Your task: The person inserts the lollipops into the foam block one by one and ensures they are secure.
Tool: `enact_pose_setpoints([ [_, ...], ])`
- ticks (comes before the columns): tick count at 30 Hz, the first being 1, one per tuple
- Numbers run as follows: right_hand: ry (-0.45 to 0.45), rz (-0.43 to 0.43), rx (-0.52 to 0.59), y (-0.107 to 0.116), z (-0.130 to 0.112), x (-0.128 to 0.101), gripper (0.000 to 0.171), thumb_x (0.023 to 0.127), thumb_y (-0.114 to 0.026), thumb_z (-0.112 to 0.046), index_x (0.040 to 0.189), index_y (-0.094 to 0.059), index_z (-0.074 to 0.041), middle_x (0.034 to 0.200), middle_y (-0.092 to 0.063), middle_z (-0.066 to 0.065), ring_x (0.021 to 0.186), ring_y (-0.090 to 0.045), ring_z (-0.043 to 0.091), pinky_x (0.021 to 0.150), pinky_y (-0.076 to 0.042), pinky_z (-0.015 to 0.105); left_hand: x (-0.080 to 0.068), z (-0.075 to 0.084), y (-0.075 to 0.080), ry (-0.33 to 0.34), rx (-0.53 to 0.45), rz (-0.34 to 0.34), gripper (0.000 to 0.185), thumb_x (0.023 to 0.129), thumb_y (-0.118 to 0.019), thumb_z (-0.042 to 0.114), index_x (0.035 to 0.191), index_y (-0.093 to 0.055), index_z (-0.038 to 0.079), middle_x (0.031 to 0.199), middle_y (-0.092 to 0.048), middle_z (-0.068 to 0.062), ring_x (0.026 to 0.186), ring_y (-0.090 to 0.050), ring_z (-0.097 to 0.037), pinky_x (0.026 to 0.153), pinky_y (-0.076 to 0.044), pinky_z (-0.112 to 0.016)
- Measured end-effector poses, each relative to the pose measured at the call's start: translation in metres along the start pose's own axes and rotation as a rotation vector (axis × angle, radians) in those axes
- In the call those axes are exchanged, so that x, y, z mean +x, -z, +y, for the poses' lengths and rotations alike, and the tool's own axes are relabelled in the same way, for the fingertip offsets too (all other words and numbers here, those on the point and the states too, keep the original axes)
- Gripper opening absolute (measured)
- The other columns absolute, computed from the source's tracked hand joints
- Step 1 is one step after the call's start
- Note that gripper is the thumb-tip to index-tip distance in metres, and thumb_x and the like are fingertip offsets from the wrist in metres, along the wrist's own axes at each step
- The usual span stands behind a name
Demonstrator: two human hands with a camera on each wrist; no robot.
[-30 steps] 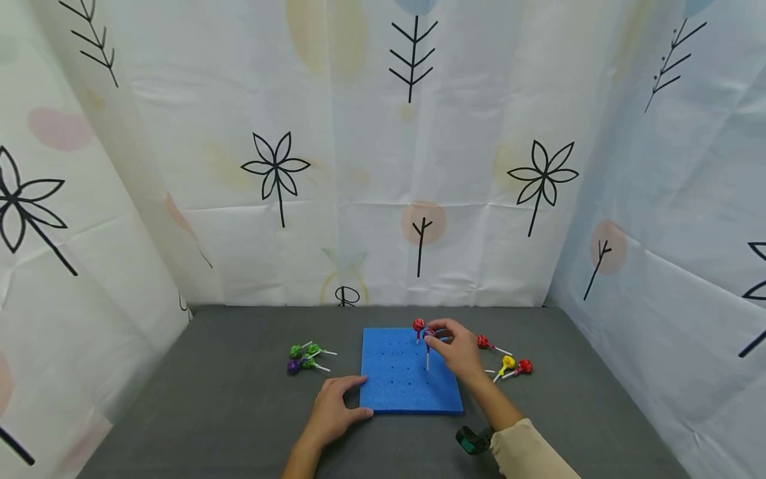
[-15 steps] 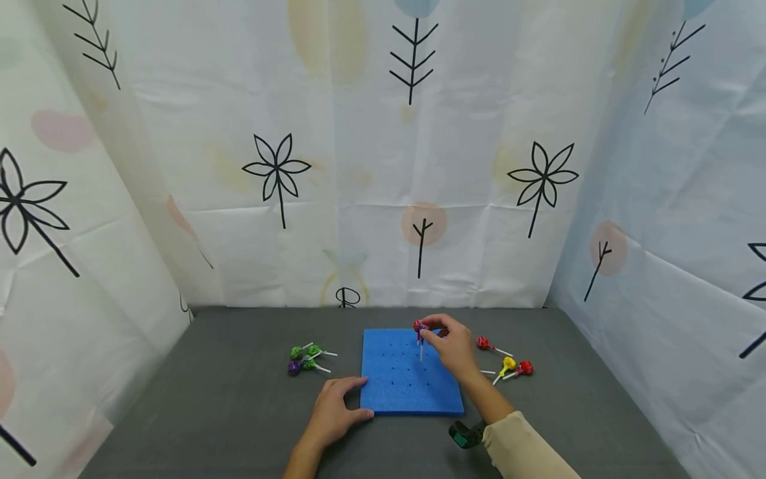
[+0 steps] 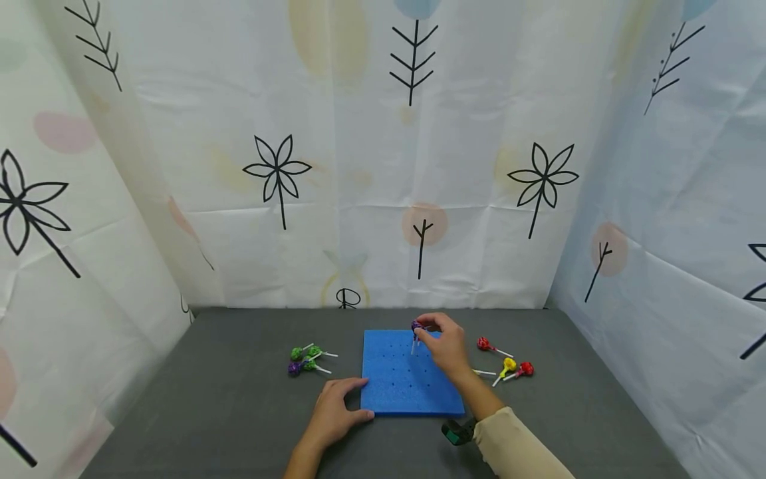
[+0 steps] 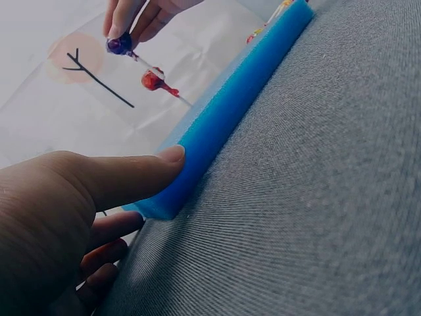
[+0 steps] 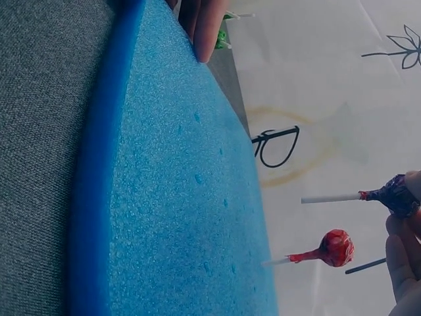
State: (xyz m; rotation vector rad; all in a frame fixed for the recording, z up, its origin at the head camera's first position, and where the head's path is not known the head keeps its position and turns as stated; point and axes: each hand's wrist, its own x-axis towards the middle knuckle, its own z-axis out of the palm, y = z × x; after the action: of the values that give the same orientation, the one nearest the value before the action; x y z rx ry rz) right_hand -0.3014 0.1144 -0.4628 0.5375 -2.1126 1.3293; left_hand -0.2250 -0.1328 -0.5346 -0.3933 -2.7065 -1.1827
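Red lollipop (image 3: 418,330) behind right hand (image 3: 445,346)

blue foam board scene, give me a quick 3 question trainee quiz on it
1. True or false: a red lollipop already stands planted in the blue foam board.
2. What does the right hand pinch? A) purple lollipop B) yellow lollipop C) nothing
3. Where does the left hand rest?

Key
1. True.
2. A.
3. On the table at the board's near left corner, thumb against its edge.
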Motion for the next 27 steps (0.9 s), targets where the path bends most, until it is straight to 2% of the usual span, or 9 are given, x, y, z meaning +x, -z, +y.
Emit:
enact_pose_setpoints([
  [3,0.003,0.005,0.008,-0.001,0.000,0.000,0.014,0.082,-0.076,-0.001,0.096,-0.070,-0.003,0.093,-0.068,0.006,0.083,-0.065,0.024,0.073,-0.053,0.050,-0.001,0.001,0.000,-0.006,-0.001,0.007,0.061,0.068,-0.087,0.034,0.121,-0.068,0.013,0.123,-0.064,-0.008,0.113,-0.049,-0.031,0.093,-0.038,-0.056],
  [10,0.007,0.026,-0.013,-0.007,0.006,0.001,0.020,0.082,-0.076,0.001,0.100,-0.069,-0.001,0.094,-0.068,0.007,0.083,-0.066,0.023,0.075,-0.054,0.047,-0.002,0.002,0.001,-0.009,0.004,0.007,0.061,0.067,-0.087,0.034,0.121,-0.068,0.012,0.122,-0.064,-0.008,0.113,-0.049,-0.031,0.093,-0.038,-0.056],
  [13,-0.005,0.030,0.002,-0.009,0.007,0.002,0.021,0.082,-0.075,0.003,0.101,-0.067,0.001,0.093,-0.068,0.009,0.083,-0.066,0.024,0.075,-0.054,0.049,-0.002,0.001,0.001,-0.008,0.003,0.006,0.061,0.067,-0.087,0.034,0.121,-0.068,0.012,0.122,-0.064,-0.008,0.113,-0.049,-0.031,0.093,-0.038,-0.055],
  [21,-0.057,0.044,0.005,-0.015,0.012,0.002,0.023,0.083,-0.075,0.001,0.104,-0.067,-0.003,0.097,-0.069,0.008,0.086,-0.066,0.022,0.078,-0.054,0.046,-0.001,0.001,0.000,-0.003,0.005,0.002,0.061,0.068,-0.087,0.034,0.121,-0.068,0.012,0.122,-0.064,-0.008,0.112,-0.049,-0.030,0.093,-0.038,-0.055],
  [27,-0.102,0.041,0.026,-0.020,0.014,-0.001,0.025,0.084,-0.074,-0.001,0.108,-0.066,0.000,0.098,-0.069,0.007,0.089,-0.066,0.022,0.081,-0.053,0.045,-0.001,0.000,0.000,-0.010,0.006,0.015,0.060,0.068,-0.087,0.034,0.121,-0.068,0.012,0.122,-0.064,-0.008,0.112,-0.049,-0.030,0.093,-0.038,-0.055],
])
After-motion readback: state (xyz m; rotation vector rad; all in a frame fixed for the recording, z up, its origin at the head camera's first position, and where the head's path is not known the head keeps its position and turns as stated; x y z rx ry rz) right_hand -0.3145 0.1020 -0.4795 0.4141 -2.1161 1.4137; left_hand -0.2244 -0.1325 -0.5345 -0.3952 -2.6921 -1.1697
